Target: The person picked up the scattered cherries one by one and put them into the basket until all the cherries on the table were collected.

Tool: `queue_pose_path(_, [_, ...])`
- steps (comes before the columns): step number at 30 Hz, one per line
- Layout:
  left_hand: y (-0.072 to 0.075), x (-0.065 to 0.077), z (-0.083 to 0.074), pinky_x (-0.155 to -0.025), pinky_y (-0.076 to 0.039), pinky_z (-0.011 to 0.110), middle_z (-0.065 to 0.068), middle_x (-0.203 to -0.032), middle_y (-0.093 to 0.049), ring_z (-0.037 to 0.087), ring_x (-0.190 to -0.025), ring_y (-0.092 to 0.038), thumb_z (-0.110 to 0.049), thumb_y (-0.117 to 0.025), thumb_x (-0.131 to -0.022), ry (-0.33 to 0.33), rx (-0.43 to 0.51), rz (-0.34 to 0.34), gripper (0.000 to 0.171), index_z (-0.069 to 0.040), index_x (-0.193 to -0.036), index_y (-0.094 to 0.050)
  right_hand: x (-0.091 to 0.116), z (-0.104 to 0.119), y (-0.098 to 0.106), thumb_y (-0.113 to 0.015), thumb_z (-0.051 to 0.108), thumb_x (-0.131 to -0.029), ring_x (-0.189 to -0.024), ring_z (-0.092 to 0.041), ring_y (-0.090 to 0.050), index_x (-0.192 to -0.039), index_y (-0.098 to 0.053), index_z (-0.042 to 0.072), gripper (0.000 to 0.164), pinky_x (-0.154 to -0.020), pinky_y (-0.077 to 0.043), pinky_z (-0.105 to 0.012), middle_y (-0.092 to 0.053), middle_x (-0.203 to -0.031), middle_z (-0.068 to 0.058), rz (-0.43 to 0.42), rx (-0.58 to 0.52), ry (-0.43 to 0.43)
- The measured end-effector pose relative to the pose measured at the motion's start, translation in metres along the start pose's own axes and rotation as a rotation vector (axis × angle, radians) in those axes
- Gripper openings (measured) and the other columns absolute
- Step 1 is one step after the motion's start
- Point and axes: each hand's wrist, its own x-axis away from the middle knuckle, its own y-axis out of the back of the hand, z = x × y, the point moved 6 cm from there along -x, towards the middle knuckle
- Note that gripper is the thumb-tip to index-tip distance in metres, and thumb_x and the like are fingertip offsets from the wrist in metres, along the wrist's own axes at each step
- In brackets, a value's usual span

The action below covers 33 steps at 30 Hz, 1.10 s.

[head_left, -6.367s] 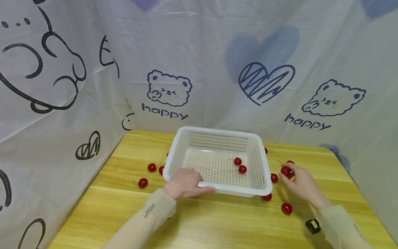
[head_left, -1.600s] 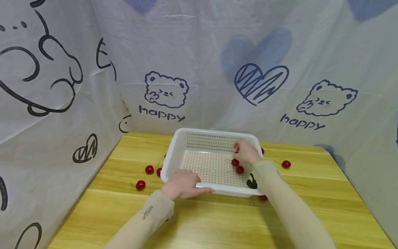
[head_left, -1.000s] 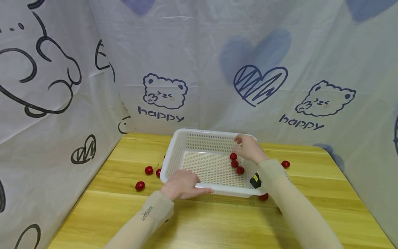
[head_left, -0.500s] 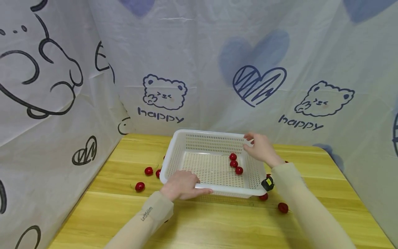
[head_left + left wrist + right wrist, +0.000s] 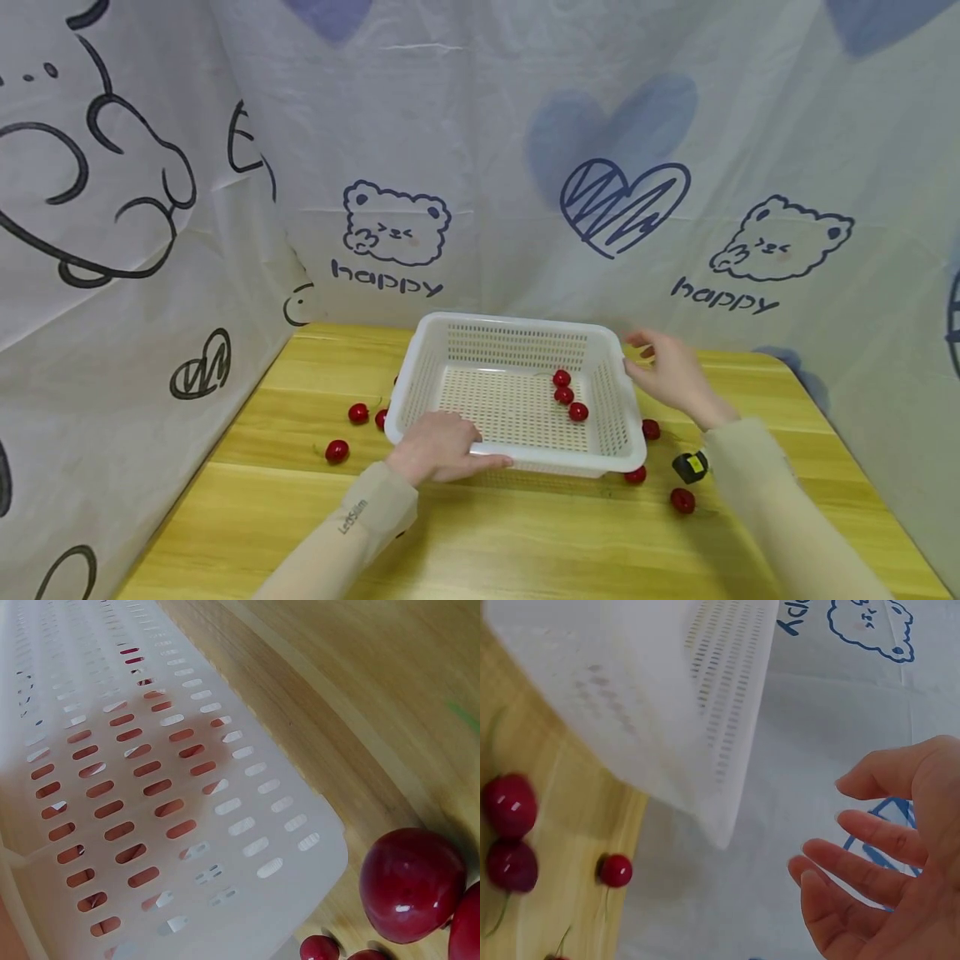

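A white perforated plastic basket (image 5: pixel 517 457) rests on the table with three red cherries (image 5: pixel 563 396) lined up in its right half. My left hand (image 5: pixel 438 446) grips the front rim near its left corner; fingers show through the holes of the basket wall (image 5: pixel 247 787) in the left wrist view. Just outside the right rim hovers my right hand (image 5: pixel 671 371), fingers relaxed and holding nothing, as the right wrist view of the hand (image 5: pixel 900 855) confirms. Below it on the table lie loose cherries (image 5: pixel 651 429), one of them (image 5: pixel 682 501) nearer the front.
More cherries (image 5: pixel 337 452) lie left of the basket, some partly hidden by it. One cherry (image 5: pixel 635 474) sits by the basket's front right corner. A black wrist camera (image 5: pixel 690 467) hangs at the right cuff. Printed white cloth (image 5: pixel 510 208) stands behind the wooden table (image 5: pixel 525 542).
My right hand carried a cherry from the table into the basket and let it go beside the other two. Since then it has moved right, over the rim. My left hand stays on the rim.
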Motion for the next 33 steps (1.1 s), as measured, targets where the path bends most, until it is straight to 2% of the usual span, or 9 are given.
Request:
queue_pose_path(7, [0.001, 0.001, 0.0, -0.043, -0.034, 0.024, -0.009, -0.05, -0.039, 0.007, -0.045, -0.035, -0.081, -0.028, -0.082, -0.002, 0.006, -0.012, 0.067, -0.023, -0.056, -0.047, 0.026, -0.019, 0.005, -0.061, 0.01, -0.089, -0.096, -0.038, -0.058, -0.118, -0.055, -0.004, 0.034, -0.078, -0.051, -0.052, -0.059, -0.115, -0.024, 0.016, -0.008, 0.074])
queue_pose_path(15, [0.001, 0.003, 0.0, -0.043, -0.035, 0.024, -0.009, -0.049, -0.038, 0.007, -0.045, -0.035, -0.081, -0.027, -0.082, -0.008, 0.003, -0.024, 0.068, -0.023, -0.055, -0.047, 0.053, -0.039, 0.004, -0.065, 0.01, -0.087, -0.087, -0.031, -0.063, -0.114, -0.059, -0.002, 0.031, -0.073, -0.054, -0.046, -0.064, -0.108, -0.018, 0.064, -0.002, 0.107])
queue_pose_path(19, [0.001, 0.003, 0.0, -0.044, -0.036, 0.025, -0.009, -0.05, -0.04, 0.008, -0.045, -0.037, -0.081, -0.028, -0.082, -0.007, -0.002, -0.032, 0.067, -0.022, -0.055, -0.046, 0.062, -0.049, -0.001, -0.068, 0.007, -0.084, -0.087, -0.03, -0.062, -0.115, -0.059, -0.002, 0.034, -0.071, -0.054, -0.045, -0.064, -0.107, -0.018, 0.103, 0.017, 0.132])
queue_pose_path(26, [0.0, 0.001, 0.0, -0.044, -0.036, 0.025, -0.008, -0.05, -0.04, 0.008, -0.045, -0.036, -0.081, -0.027, -0.082, -0.008, 0.005, -0.03, 0.068, -0.022, -0.055, -0.046, 0.075, -0.061, -0.018, -0.07, 0.006, -0.081, -0.09, -0.033, -0.059, -0.123, -0.054, 0.003, 0.045, -0.064, -0.054, -0.034, -0.058, -0.115, -0.02, 0.188, 0.042, 0.166])
queue_pose_path(29, [0.0, 0.001, 0.0, -0.044, -0.036, 0.025, -0.009, -0.05, -0.041, 0.008, -0.045, -0.037, -0.081, -0.027, -0.082, -0.013, 0.004, -0.032, 0.067, -0.022, -0.055, -0.047, 0.078, -0.062, -0.024, -0.069, 0.005, -0.081, -0.093, -0.038, -0.059, -0.124, -0.054, 0.002, 0.046, -0.067, -0.054, -0.039, -0.054, -0.119, -0.023, 0.205, 0.049, 0.181])
queue_pose_path(33, [0.0, 0.001, -0.001, -0.044, -0.036, 0.025, -0.009, -0.05, -0.041, 0.008, -0.045, -0.036, -0.081, -0.028, -0.082, -0.014, 0.002, -0.03, 0.067, -0.022, -0.055, -0.047, 0.081, -0.063, -0.031, -0.068, 0.008, -0.082, -0.104, -0.044, -0.054, -0.127, -0.053, 0.003, 0.047, -0.079, -0.05, -0.055, -0.048, -0.126, -0.026, 0.231, 0.099, 0.182])
